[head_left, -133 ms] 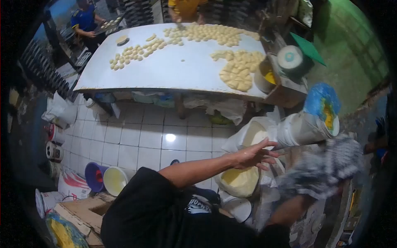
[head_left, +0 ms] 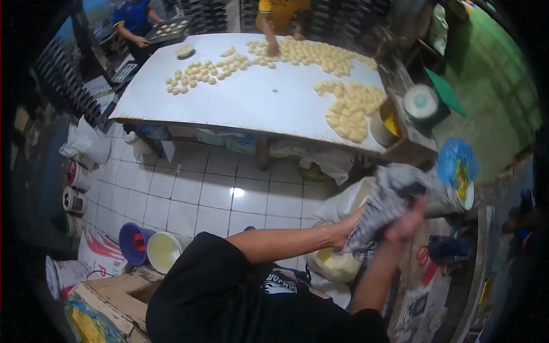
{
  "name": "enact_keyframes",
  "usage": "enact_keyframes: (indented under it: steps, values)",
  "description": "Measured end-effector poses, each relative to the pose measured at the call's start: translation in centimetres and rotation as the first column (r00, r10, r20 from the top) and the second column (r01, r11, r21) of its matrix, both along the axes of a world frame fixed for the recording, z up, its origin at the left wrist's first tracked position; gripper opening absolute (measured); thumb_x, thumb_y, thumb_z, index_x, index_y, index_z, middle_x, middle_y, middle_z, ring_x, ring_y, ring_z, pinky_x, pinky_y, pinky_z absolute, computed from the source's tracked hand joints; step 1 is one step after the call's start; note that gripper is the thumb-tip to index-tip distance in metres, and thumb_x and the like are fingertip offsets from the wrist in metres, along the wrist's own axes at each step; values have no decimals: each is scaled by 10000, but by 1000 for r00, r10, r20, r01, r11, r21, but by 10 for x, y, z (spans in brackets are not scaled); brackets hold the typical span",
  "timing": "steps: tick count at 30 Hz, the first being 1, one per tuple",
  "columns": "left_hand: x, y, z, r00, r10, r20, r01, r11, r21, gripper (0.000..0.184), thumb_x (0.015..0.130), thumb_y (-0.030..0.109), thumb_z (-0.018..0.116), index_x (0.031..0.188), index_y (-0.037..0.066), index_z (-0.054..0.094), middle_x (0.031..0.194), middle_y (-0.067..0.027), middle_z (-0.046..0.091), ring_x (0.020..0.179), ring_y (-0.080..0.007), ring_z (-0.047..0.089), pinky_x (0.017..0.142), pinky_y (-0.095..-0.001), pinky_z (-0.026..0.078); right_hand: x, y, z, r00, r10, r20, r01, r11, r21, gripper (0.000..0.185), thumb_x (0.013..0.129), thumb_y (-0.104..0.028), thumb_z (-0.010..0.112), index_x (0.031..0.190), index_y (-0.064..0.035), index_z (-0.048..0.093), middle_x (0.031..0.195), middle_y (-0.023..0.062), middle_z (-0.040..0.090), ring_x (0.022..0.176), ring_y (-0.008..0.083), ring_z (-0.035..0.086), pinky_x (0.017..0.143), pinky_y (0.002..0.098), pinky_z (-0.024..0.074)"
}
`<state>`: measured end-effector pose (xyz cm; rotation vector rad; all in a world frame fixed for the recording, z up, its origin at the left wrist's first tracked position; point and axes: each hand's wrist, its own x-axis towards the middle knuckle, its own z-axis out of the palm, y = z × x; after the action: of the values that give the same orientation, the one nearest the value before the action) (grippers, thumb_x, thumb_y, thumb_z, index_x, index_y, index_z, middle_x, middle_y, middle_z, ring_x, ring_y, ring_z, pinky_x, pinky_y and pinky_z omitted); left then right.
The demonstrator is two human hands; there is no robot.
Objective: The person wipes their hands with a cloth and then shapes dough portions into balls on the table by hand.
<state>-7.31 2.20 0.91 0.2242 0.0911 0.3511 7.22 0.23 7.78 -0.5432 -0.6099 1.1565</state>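
Observation:
A grey-and-white checked cloth point(head_left: 380, 208) hangs bunched between my two hands, slightly blurred. My left hand point(head_left: 346, 228) reaches in from the left, its fingers hidden in the folds and closed on the cloth. On the other side, my right hand point(head_left: 407, 222) grips the fabric, smeared by motion. Just below the cloth stands a lined container point(head_left: 337, 266) with pale yellow contents. A white sack point(head_left: 343, 203) is behind my left hand, partly covered by the cloth.
Dough pieces point(head_left: 349, 108) lie on the white table point(head_left: 240, 94). Behind it one person point(head_left: 280, 14) handles dough and another point(head_left: 134, 23) holds a tray point(head_left: 167, 31). Buckets point(head_left: 163, 251) and a cardboard box point(head_left: 117, 297) stand at left. Red-handled scissors point(head_left: 424, 257) rest on the right-hand bench.
The cloth has swung left from the far right in my right hand. My left hand, earlier spread and apart from it, now has hold of it. The view has shifted slightly.

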Motion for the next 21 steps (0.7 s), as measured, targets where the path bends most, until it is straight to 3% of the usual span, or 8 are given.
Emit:
enact_keyframes:
  steps: [2,5,9,12,14,15,18,21]
  values:
    - [-44,36,-7,963,179,-201,-196,978,-72,536,1154,479,506,1483,72,623,1391,-87,705,1213,-252,686,1078,-383,555,-62,81,-73,708,-314,633,460,885,-75,357,1095,-130,657,1436,-27,635,1378,93,685,1255,202,634,1113,386,507]
    - [-133,101,-31,791,560,-245,-564,823,62,398,1163,394,467,1280,73,670,1149,-66,714,1031,-206,701,930,-357,585,-191,132,-83,234,-200,951,197,968,155,288,1116,-154,624,1330,20,708,1349,146,727,1246,257,677,1110,395,505]
    - [-244,192,-22,508,843,-176,-849,525,58,387,1158,297,394,1217,44,681,1090,-75,725,984,-196,713,869,-349,599,-300,143,-61,547,32,836,-177,981,79,382,1113,-158,615,1445,22,668,1481,157,688,1411,287,602,1228,411,409]
    - [-322,215,-12,412,882,-229,-867,457,200,334,1125,233,475,1253,3,680,1137,-100,742,991,-203,728,873,-359,609,-303,191,-122,930,326,169,-281,928,-244,444,1158,-307,548,1452,19,618,1440,157,695,1259,223,658,1107,372,500]
    - [-338,203,-3,156,945,-289,-498,328,803,299,1096,181,569,1292,-11,687,1168,-94,764,998,-238,744,943,-404,603,-328,240,-162,969,233,81,-181,893,-411,465,1165,-348,531,1453,8,609,1419,146,701,1225,215,667,1072,360,519]
    - [-329,209,-35,88,926,-368,-447,367,816,340,1095,196,566,1378,25,644,1255,-81,735,1079,-240,720,995,-421,581,-344,262,-176,955,279,103,-215,886,-411,482,1165,-364,525,1464,7,600,1430,145,690,1241,220,658,1087,363,508]
    - [-337,224,-129,-279,955,105,16,-104,994,418,1125,289,570,1484,74,567,1400,-97,662,1225,-222,661,1032,-392,563,-417,310,-180,868,477,137,-393,830,-396,535,1166,-410,504,1497,5,574,1462,143,660,1290,237,630,1133,369,473]
    - [-394,259,-109,7,957,-291,-724,206,659,604,1142,450,541,1617,88,449,1557,-101,550,1377,-249,572,1158,-395,473,-477,322,-166,724,668,174,-594,731,-337,588,1167,-456,483,1529,2,547,1493,141,630,1339,253,601,1178,375,439]
